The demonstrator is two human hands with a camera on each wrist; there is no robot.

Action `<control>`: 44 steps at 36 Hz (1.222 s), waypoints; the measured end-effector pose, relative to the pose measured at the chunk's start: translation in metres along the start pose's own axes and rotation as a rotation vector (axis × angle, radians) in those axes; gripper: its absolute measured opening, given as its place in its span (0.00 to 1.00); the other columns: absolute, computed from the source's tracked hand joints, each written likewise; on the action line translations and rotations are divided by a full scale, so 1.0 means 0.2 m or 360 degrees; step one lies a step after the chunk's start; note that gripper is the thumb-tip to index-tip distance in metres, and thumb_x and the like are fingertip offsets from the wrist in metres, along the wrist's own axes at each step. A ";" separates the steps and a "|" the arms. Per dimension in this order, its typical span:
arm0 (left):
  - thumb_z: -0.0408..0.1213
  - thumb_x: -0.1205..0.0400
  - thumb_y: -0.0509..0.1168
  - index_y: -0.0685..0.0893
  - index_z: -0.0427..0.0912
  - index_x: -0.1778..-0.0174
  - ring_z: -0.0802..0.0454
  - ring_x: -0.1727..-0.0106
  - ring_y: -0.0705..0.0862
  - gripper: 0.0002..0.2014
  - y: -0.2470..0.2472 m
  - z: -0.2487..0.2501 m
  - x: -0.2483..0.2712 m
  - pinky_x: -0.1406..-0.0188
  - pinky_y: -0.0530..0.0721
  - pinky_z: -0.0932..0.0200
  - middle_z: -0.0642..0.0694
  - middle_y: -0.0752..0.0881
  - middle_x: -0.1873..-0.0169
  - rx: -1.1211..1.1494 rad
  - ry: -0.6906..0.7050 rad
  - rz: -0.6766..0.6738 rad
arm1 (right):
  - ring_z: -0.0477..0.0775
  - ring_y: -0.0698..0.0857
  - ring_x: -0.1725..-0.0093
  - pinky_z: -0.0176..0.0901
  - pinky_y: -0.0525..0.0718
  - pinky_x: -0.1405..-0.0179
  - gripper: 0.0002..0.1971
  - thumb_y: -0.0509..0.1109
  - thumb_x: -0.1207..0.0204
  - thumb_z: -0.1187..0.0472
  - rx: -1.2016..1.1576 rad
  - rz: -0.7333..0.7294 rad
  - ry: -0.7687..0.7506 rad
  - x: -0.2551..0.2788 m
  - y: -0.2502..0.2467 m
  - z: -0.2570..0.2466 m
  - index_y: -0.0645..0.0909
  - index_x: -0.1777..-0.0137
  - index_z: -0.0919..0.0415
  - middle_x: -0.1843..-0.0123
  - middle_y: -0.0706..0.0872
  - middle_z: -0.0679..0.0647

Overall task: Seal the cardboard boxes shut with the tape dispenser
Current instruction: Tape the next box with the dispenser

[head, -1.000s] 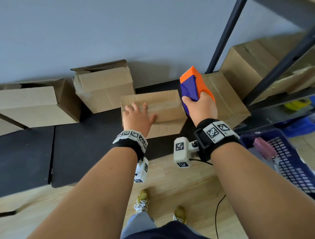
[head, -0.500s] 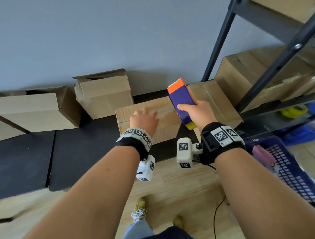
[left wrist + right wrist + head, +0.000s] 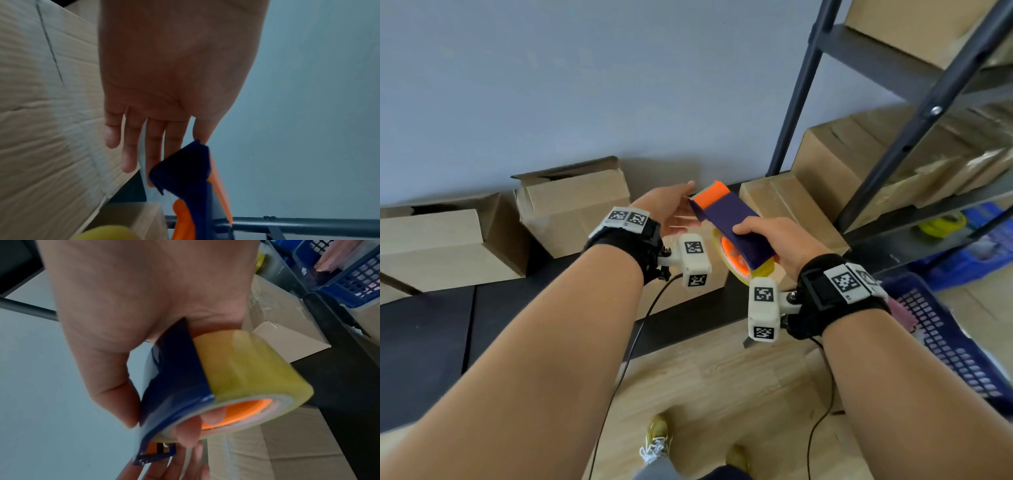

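My right hand (image 3: 780, 240) grips the tape dispenser (image 3: 732, 226), a dark blue body with an orange front and a yellow tape roll (image 3: 242, 366). It is held in the air above the boxes. The thumb lies on the blue body (image 3: 174, 378), and a fingertip sits in the orange core. My left hand (image 3: 671, 209) is raised with straight fingers (image 3: 131, 146) that touch the dispenser's front end (image 3: 185, 162). The cardboard box (image 3: 41, 129) below carries a strip of clear tape along its top. In the head view that box (image 3: 681, 301) is mostly hidden by my wrists.
An open-flapped box (image 3: 571, 205) stands against the wall, and a larger box (image 3: 431, 246) lies at the left. Another taped box (image 3: 784, 205) sits by the metal shelf post (image 3: 798, 89). More boxes fill the shelf. A blue basket (image 3: 955, 335) is on the floor at the right.
My left hand has lifted off the box top and come to the dispenser's front end. My right hand has raised the dispenser and tipped it flatter, so the roll shows.
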State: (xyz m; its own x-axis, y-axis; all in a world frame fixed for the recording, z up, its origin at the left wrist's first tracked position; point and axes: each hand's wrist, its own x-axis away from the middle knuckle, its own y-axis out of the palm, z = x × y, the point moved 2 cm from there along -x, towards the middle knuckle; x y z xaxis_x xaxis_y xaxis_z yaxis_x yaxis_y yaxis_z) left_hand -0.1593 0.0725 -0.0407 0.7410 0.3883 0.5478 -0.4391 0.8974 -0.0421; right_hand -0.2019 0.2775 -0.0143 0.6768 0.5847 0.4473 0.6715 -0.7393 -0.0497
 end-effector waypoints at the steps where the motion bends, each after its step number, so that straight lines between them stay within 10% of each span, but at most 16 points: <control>1: 0.53 0.15 0.60 0.83 0.46 0.58 0.47 0.56 0.87 0.16 0.00 0.00 0.00 0.46 0.75 0.52 0.47 0.90 0.61 -0.0017 0.0007 -0.0026 | 0.57 0.90 0.57 0.52 0.84 0.45 0.12 0.75 0.25 0.60 -0.0002 0.0005 0.0003 0.00 0.01 0.00 0.87 0.46 0.67 0.53 0.93 0.65; 9: 0.38 0.17 0.64 0.87 0.46 0.57 0.50 0.53 0.86 0.07 -0.06 0.02 -0.02 0.51 0.76 0.56 0.48 0.90 0.59 -0.0169 0.0060 -0.0010 | 0.57 0.89 0.56 0.54 0.84 0.40 0.17 0.77 0.24 0.55 0.0016 -0.0023 0.0035 0.00 0.06 0.00 0.87 0.43 0.68 0.51 0.93 0.65; 14: 0.31 0.16 0.58 0.88 0.42 0.46 0.54 0.46 0.87 0.13 -0.09 0.08 -0.04 0.66 0.73 0.67 0.45 0.90 0.51 -0.0498 0.0161 -0.0021 | 0.54 0.90 0.62 0.47 0.86 0.51 0.20 0.78 0.25 0.46 0.0022 0.0132 -0.0018 -0.01 0.11 -0.02 0.89 0.49 0.65 0.56 0.94 0.61; 21: 0.38 0.15 0.62 0.77 0.44 0.68 0.57 0.70 0.80 0.15 -0.11 0.12 -0.14 0.69 0.77 0.67 0.51 0.82 0.71 -0.0555 0.0380 0.0215 | 0.42 0.85 0.78 0.27 0.77 0.81 0.14 0.78 0.24 0.51 0.0072 0.0415 -0.0038 0.00 0.16 -0.03 0.87 0.56 0.65 0.66 0.90 0.55; 25: 0.39 0.15 0.61 0.76 0.43 0.72 0.53 0.69 0.79 0.17 -0.13 0.15 -0.14 0.70 0.74 0.66 0.55 0.80 0.86 -0.0610 0.0394 0.0268 | 0.49 0.87 0.65 0.36 0.79 0.67 0.19 0.78 0.26 0.46 0.0135 0.0509 0.0005 0.02 0.17 0.01 0.89 0.49 0.64 0.58 0.92 0.55; 34: 0.35 0.17 0.64 0.78 0.45 0.71 0.51 0.64 0.79 0.14 -0.15 0.16 -0.18 0.48 0.81 0.54 0.52 0.79 0.72 -0.0412 0.0473 0.0318 | 0.52 0.88 0.61 0.42 0.83 0.56 0.17 0.79 0.27 0.47 0.0031 0.0521 0.0026 0.09 0.16 0.03 0.88 0.51 0.62 0.54 0.93 0.58; 39: 0.35 0.17 0.63 0.84 0.28 0.41 0.51 0.57 0.79 0.15 -0.12 0.15 -0.14 0.52 0.81 0.56 0.37 0.89 0.51 -0.0491 0.0504 0.0450 | 0.57 0.90 0.55 0.51 0.86 0.45 0.20 0.80 0.29 0.44 0.0124 0.0492 0.0046 0.12 0.11 0.01 0.89 0.49 0.61 0.54 0.94 0.57; 44: 0.34 0.16 0.59 0.79 0.36 0.34 0.39 0.46 0.85 0.15 -0.12 0.18 -0.09 0.49 0.81 0.53 0.37 0.86 0.44 -0.0764 0.0442 0.0678 | 0.57 0.90 0.56 0.51 0.87 0.47 0.19 0.79 0.29 0.46 0.0147 0.0420 0.0071 0.16 0.04 0.05 0.89 0.49 0.61 0.55 0.94 0.57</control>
State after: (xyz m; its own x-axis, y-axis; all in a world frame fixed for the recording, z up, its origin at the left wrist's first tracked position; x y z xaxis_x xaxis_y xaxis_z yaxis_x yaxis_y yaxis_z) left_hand -0.1800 0.0371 -0.0199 0.6847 0.7087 0.1701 -0.4948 0.6234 -0.6054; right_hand -0.1716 0.2950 -0.0094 0.8191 0.3594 0.4470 0.5001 -0.8292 -0.2498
